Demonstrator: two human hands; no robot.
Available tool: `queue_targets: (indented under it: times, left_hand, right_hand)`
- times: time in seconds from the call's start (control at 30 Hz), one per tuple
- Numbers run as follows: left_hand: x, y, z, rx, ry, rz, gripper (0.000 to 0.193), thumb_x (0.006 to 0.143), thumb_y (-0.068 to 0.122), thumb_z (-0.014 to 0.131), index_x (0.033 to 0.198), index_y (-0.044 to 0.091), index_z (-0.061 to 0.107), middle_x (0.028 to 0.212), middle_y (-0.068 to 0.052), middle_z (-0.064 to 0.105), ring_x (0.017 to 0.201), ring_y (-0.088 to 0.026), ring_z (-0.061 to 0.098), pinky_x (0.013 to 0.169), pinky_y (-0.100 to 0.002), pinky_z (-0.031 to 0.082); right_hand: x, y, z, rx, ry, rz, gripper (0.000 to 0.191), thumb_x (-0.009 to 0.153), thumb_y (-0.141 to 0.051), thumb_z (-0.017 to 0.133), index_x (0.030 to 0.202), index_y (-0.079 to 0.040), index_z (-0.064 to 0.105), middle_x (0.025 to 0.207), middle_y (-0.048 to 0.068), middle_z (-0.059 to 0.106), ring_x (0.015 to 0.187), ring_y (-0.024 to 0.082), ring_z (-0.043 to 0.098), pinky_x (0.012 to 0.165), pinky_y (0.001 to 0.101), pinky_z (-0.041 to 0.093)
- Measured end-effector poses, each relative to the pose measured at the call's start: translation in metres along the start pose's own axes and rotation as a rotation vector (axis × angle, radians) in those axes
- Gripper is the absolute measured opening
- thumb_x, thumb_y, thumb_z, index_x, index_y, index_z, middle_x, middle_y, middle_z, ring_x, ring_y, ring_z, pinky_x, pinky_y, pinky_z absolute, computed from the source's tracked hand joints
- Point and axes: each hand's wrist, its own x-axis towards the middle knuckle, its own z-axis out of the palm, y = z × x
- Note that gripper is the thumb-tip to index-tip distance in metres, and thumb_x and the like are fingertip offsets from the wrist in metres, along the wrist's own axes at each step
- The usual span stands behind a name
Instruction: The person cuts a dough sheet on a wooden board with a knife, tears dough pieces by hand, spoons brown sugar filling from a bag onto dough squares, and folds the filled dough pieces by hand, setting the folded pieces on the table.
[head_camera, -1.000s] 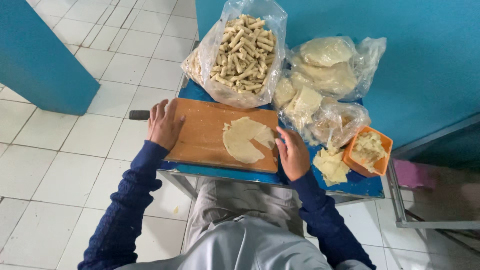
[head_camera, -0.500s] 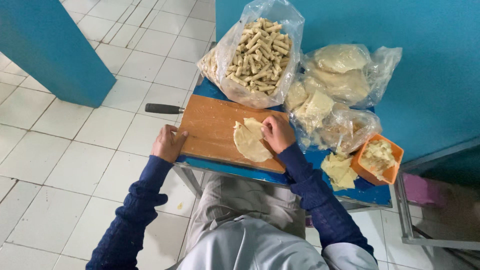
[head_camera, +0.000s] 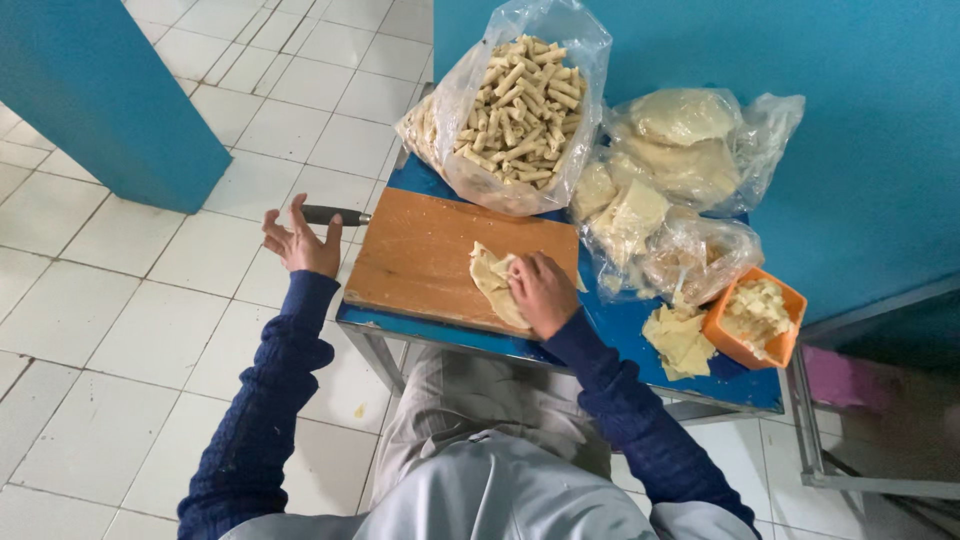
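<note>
A pale dough wrapper lies on the wooden cutting board atop a small blue table. My right hand presses on the wrapper, fingers curled over its right part, folding it. My left hand hovers open off the board's left side, over the floor, close to a dark knife handle that sticks out past the board. Both arms wear dark blue knit sleeves.
A clear bag of rolled sticks stands behind the board. Bags of pale dough sit to the right. An orange tub of filling and loose wrappers are near the table's right. Blue walls, white tiled floor.
My left hand left the board and moved out to the left, opening over the floor. My right hand slid onto the wrapper, which is now partly folded.
</note>
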Motion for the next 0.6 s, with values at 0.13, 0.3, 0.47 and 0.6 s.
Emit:
queue_targets:
  times: [0.13,0.3,0.47,0.6]
  left_hand:
    - [-0.009,-0.006,-0.007,0.063,0.112,0.228,0.045,0.093,0.029,0.079,0.131,0.014,0.061,0.137,-0.026,0.036,0.125,-0.043,0.033,0.095,-0.062,0.04]
    - [-0.029,-0.011,-0.002,-0.051,-0.202,0.201,0.034,0.104,0.036,0.069,0.113,0.006,0.057,0.106,-0.015,0.06,0.1,-0.034,0.059,0.09,-0.049,0.049]
    - [-0.039,-0.009,0.015,-0.003,-0.288,0.241,0.043,0.099,0.042,0.071,0.111,0.003,0.059,0.101,-0.02,0.063,0.098,-0.041,0.061,0.085,-0.049,0.049]
    - [-0.032,-0.011,0.024,-0.031,-0.337,0.11,0.055,0.09,0.049,0.075,0.108,0.0,0.057,0.1,-0.022,0.063,0.1,-0.04,0.062,0.088,-0.047,0.05]
  right_hand:
    - [-0.031,0.037,-0.063,-0.124,-0.037,0.175,0.017,0.089,-0.016,0.07,0.099,-0.009,0.059,0.098,0.012,0.063,0.095,0.035,0.062,0.081,0.0477,0.051]
    - [-0.03,0.006,-0.093,-0.217,0.061,0.104,0.035,0.089,-0.015,0.071,0.124,-0.014,0.066,0.13,0.013,0.057,0.107,0.033,0.059,0.093,0.0474,0.048]
    - [0.001,-0.039,-0.032,0.075,0.068,-0.326,0.047,0.079,-0.024,0.074,0.124,-0.012,0.067,0.127,0.014,0.06,0.111,0.035,0.058,0.091,0.0483,0.046]
    - [-0.006,-0.016,-0.017,0.041,-0.058,-0.2,0.027,0.088,-0.007,0.067,0.115,-0.011,0.068,0.112,0.01,0.061,0.105,0.032,0.061,0.092,0.0438,0.05]
